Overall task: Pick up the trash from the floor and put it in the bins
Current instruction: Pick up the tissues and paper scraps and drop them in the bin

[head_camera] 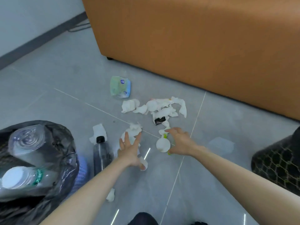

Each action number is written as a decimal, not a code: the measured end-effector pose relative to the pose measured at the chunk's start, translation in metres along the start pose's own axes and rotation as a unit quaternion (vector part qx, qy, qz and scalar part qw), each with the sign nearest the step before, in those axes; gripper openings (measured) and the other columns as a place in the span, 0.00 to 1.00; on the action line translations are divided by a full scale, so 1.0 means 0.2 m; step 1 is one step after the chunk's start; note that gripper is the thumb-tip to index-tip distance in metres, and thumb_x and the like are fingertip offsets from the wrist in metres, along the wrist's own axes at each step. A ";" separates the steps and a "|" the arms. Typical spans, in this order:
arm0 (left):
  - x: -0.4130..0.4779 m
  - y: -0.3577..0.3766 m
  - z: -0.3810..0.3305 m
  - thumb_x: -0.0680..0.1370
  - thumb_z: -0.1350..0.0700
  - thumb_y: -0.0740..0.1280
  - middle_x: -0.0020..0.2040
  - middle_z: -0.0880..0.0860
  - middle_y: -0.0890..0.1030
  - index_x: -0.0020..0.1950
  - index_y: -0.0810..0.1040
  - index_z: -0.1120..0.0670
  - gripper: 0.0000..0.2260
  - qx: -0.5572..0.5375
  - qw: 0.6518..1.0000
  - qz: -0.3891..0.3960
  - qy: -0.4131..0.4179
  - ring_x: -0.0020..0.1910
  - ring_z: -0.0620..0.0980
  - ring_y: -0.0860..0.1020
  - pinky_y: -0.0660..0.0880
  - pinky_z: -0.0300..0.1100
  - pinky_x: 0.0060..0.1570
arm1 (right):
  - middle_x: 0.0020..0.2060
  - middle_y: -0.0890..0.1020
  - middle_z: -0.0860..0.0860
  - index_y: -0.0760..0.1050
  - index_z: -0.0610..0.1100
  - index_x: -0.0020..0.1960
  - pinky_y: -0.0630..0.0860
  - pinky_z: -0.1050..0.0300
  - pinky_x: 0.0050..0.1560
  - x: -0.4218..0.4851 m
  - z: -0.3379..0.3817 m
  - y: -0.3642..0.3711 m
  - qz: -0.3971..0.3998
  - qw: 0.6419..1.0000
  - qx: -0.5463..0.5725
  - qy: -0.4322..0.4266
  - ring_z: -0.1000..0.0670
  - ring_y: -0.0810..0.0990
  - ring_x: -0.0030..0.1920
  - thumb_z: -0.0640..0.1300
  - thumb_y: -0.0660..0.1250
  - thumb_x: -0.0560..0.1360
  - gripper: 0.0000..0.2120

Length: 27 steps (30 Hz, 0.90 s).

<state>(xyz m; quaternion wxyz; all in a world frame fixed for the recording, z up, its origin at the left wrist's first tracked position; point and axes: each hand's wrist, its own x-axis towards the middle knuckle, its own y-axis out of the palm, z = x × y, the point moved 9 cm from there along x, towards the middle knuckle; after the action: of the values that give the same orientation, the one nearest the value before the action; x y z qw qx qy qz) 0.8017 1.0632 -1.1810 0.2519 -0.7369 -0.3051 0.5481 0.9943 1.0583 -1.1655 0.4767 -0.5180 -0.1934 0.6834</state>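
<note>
**Reaching with both hands over scattered tissue**

Both bare arms stretch out over the grey tiled floor (65,78). The left hand (129,151) is palm down, fingers straight and spread, over a crumpled tissue (134,129). It holds nothing, and I cannot tell whether the fingertips touch the paper. Its thumb lies by a small tissue scrap (145,164). The right hand (181,142) is also spread. Its fingers and thumb arch on either side of a white round disc (163,144) with a green piece at its edge, and it grips nothing.

Farther off, in front of the orange sofa (194,46), lies a tissue heap (162,108). A small black wrapper (159,120) sits at the heap's near edge, and a green-and-blue packet (120,86) lies to its far left.

Just left of the left hand a dark bottle (101,156) with a black cap is on the floor, its cap end against another tissue piece (98,131). One more tissue wad (110,194) lies nearer, beside the left forearm. A clear plastic sheet (220,144) rests to the right of the right hand.

At the near left stands the left bin (81,171), a purple basket lined with a black bag, with clear plastic bottles (27,143) in it. At the right edge stands the right bin (279,164), black mesh with a dark liner.
</note>
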 end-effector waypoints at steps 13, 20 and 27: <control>0.19 0.06 0.04 0.60 0.46 0.79 0.76 0.54 0.46 0.77 0.37 0.47 0.61 0.044 0.997 -0.043 0.041 0.74 0.59 0.48 0.60 0.50 0.69 | 0.71 0.60 0.50 0.58 0.52 0.73 0.68 0.51 0.62 0.22 0.00 0.15 -0.030 0.997 -0.071 -0.015 0.43 0.60 0.68 0.50 0.75 0.66 0.41; 0.22 -0.01 0.02 0.75 0.55 0.67 0.64 0.52 0.68 0.71 0.64 0.51 0.26 -0.020 0.991 -0.125 0.052 0.61 0.56 0.69 0.72 0.47 0.54 | 0.62 0.71 0.49 0.73 0.46 0.64 0.71 0.51 0.60 0.21 -0.02 0.17 -0.053 0.998 0.006 -0.041 0.46 0.68 0.63 0.41 0.68 0.72 0.20; 0.30 -0.07 -0.01 0.78 0.62 0.58 0.57 0.58 0.73 0.61 0.69 0.58 0.12 -0.059 0.988 -0.128 0.065 0.56 0.59 0.74 0.69 0.45 0.48 | 0.45 0.77 0.48 0.70 0.50 0.48 0.69 0.59 0.41 0.24 -0.07 0.10 -0.043 0.994 0.099 -0.009 0.47 0.74 0.44 0.41 0.73 0.68 0.14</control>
<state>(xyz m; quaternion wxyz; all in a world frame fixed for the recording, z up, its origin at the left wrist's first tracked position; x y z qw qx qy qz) 0.8139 1.1154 -1.2094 0.2951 -0.7398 -0.4116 0.4431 0.9972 1.0857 -1.2111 0.5528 -0.4530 -0.1511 0.6829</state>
